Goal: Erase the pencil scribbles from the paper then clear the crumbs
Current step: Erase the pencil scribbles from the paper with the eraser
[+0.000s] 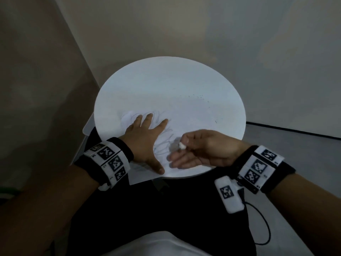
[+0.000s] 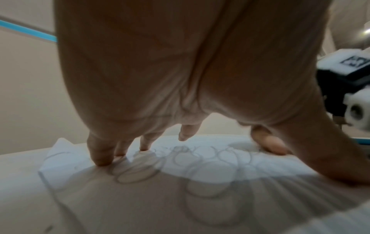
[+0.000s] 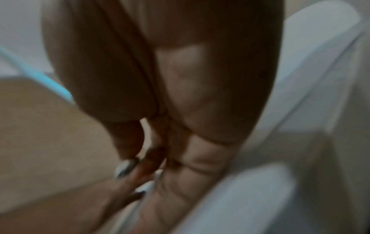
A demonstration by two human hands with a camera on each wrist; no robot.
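Observation:
A white paper (image 1: 141, 177) with looping pencil scribbles (image 1: 162, 146) lies on a round white table (image 1: 238, 100), one corner hanging over the near edge. My left hand (image 1: 145, 139) lies flat on the paper with fingers spread; in the left wrist view its fingertips (image 2: 102, 161) press down among the scribbles (image 2: 200, 159). My right hand (image 1: 201, 146) hovers just right of it and pinches a small white eraser (image 1: 182, 145) between thumb and forefinger, the other fingers stretched out. The blurred right wrist view shows the eraser (image 3: 125, 167) at the fingertips.
Dark specks of crumbs (image 1: 199, 97) are scattered over the far right of the table. Walls stand close behind and to the left. My lap in dark clothing sits under the near edge, and a cable (image 1: 265, 228) hangs from my right wrist.

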